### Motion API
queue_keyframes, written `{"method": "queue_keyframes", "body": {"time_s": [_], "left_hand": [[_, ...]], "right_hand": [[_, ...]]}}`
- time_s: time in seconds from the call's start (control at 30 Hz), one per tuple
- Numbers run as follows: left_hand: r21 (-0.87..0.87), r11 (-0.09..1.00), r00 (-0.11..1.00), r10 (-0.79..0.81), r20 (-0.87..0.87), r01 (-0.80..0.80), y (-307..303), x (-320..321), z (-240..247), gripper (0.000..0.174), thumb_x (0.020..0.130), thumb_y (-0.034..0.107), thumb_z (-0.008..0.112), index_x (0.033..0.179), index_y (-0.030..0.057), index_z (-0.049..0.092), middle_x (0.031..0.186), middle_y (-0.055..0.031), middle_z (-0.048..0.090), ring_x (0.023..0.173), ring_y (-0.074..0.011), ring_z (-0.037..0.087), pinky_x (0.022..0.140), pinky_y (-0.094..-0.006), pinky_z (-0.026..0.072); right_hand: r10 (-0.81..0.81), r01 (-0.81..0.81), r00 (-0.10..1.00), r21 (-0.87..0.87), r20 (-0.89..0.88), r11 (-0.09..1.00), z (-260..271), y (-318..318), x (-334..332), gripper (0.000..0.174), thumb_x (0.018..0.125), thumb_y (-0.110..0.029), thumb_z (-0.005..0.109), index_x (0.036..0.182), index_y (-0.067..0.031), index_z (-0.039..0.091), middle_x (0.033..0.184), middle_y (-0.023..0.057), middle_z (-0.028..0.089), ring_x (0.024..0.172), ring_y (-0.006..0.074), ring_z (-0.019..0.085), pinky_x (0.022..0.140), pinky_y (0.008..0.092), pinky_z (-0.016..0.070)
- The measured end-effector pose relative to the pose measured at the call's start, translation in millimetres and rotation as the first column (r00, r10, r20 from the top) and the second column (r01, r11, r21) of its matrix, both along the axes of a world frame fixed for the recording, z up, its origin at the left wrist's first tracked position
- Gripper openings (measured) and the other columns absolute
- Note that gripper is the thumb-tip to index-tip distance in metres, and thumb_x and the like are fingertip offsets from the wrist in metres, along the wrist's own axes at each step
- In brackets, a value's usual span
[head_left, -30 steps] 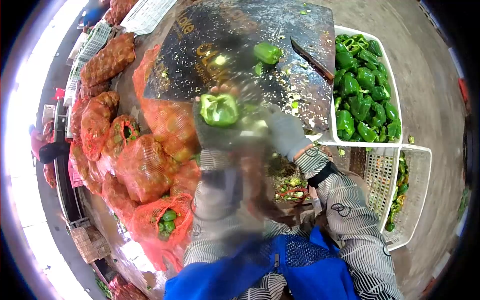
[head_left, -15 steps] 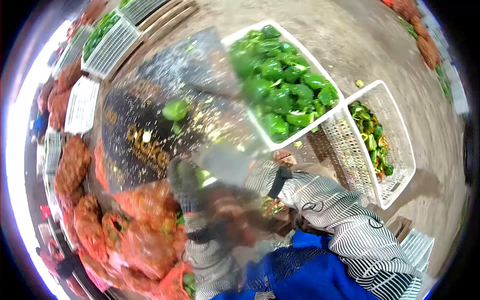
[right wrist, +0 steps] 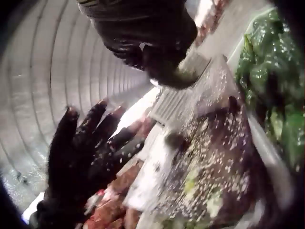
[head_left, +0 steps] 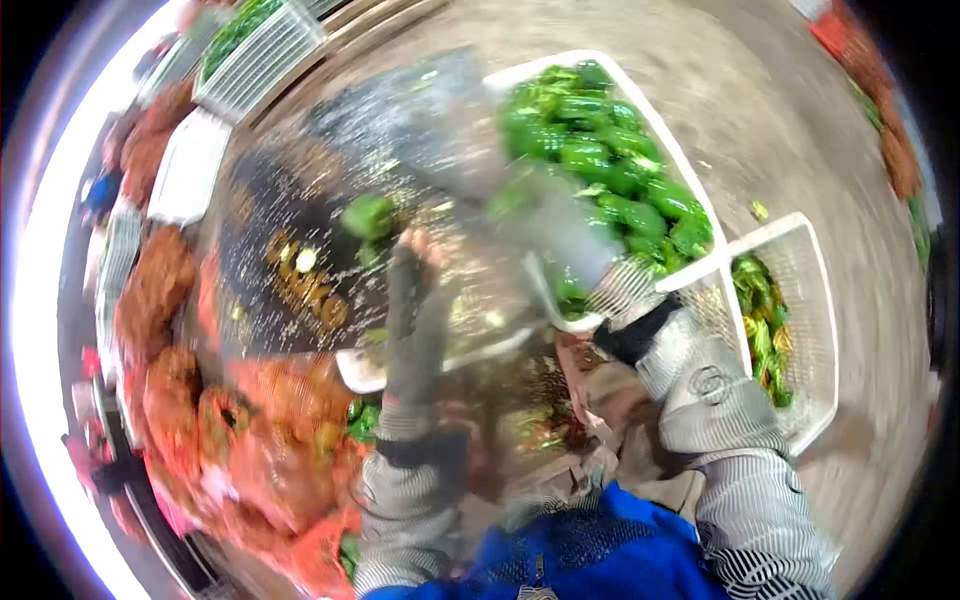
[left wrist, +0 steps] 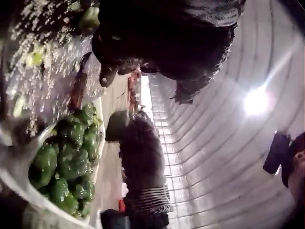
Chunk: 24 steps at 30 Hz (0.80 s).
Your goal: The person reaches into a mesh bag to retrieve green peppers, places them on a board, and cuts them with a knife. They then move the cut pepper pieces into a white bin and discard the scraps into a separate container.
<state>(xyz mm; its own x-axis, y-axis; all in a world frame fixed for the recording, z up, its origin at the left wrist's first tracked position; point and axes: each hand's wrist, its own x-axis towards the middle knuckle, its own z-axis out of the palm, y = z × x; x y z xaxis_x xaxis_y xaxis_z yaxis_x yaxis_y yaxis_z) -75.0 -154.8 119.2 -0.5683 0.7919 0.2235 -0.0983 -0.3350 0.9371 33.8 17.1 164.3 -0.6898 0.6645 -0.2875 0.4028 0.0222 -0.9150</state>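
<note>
My left hand (head_left: 415,320), in a grey glove with bare fingertips, hovers over the board's near edge with its fingers straight. In the right wrist view that left hand (right wrist: 88,148) is spread and holds nothing. My gloved right hand (head_left: 575,235), blurred, is over the near left side of the full crate. It grips a green bell pepper (head_left: 513,198), mostly hidden by the fingers in the right wrist view. Another green bell pepper (head_left: 368,217) lies on the dark, seed-strewn board (head_left: 300,190). A knife (left wrist: 78,88) lies at the board's right side.
Right of the board stands a white crate (head_left: 685,170) heaped with green peppers (head_left: 590,155). A second white crate (head_left: 815,330) nearer me holds pepper scraps (head_left: 765,335). Red mesh sacks (head_left: 270,450) lie at the left, with white crates (head_left: 190,165) behind them.
A cut pepper was in my left hand; now my right hand has a pepper and has moved right to the crate. My left hand has let go and straightened. The head view has swung right.
</note>
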Motion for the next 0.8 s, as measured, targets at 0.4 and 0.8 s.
{"method": "queue_keyframes", "body": {"time_s": [0.4, 0.8], "left_hand": [[-0.521, 0.596, 0.538, -0.170, -0.825, -0.611, 53, -202, -76, 0.075, 0.074, 0.021, 0.079, 0.137, 0.0068, 0.042, 0.128, -0.0148, 0.051, 0.119, -0.0267, 0.051, 0.100, -0.0377, 0.0445], [-0.117, 0.951, 0.293, -0.029, -0.956, -0.287, -7, -95, -1, 0.114, 0.068, 0.026, 0.085, 0.152, 0.0043, 0.010, 0.145, -0.0232, 0.035, 0.131, -0.0389, 0.042, 0.107, -0.0424, 0.0395]], "right_hand": [[-0.396, -0.158, 0.753, 0.729, 0.525, 0.666, -149, 188, -7, 0.056, 0.086, -0.024, 0.062, 0.138, -0.0074, 0.047, 0.136, 0.0170, 0.053, 0.122, 0.0309, 0.053, 0.104, 0.0408, 0.0426], [0.502, -0.547, 0.824, -0.134, -0.264, 0.827, -45, -8, -84, 0.065, 0.092, -0.037, 0.062, 0.145, -0.0094, 0.039, 0.137, 0.0196, 0.050, 0.123, 0.0273, 0.051, 0.101, 0.0385, 0.0450]]}}
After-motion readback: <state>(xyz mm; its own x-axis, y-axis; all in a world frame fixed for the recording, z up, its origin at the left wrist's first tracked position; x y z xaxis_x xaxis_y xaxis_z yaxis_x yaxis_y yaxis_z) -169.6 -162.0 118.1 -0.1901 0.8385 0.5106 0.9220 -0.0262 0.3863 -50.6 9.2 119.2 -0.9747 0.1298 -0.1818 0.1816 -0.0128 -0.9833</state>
